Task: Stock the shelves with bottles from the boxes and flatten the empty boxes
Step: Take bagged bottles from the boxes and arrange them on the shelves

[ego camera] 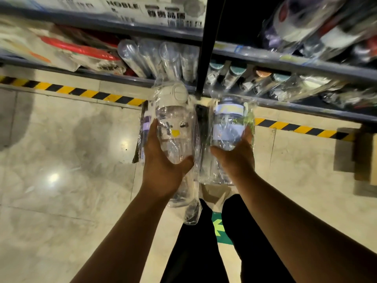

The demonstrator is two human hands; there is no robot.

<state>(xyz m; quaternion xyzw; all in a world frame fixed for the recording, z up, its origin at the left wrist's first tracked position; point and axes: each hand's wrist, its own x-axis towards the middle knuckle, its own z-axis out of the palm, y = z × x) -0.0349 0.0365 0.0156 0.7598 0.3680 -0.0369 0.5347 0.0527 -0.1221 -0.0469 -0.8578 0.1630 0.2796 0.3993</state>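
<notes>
Floor (61, 160): polished beige tile with glare spots. A yellow-and-black hazard stripe (81, 91) runs along the foot of the racking.

Shelves (285, 61): grey metal racks on the far side, divided by a black upright (206, 48). Stocked bottles (169, 58) in clear wrap lie in rows on the lower levels.

Left hand (163, 160): fingers and thumb curled round the cream-lidded bottle (175, 127), a clear wrapped unit held near the lowest shelf edge.

Right hand (234, 158): curled round the blue-banded bottle (228, 127), also wrapped, just beside the first.

A cardboard box (365, 156) stands on the floor at the right. A green arrow marking (219, 227) shows between the person's legs.
</notes>
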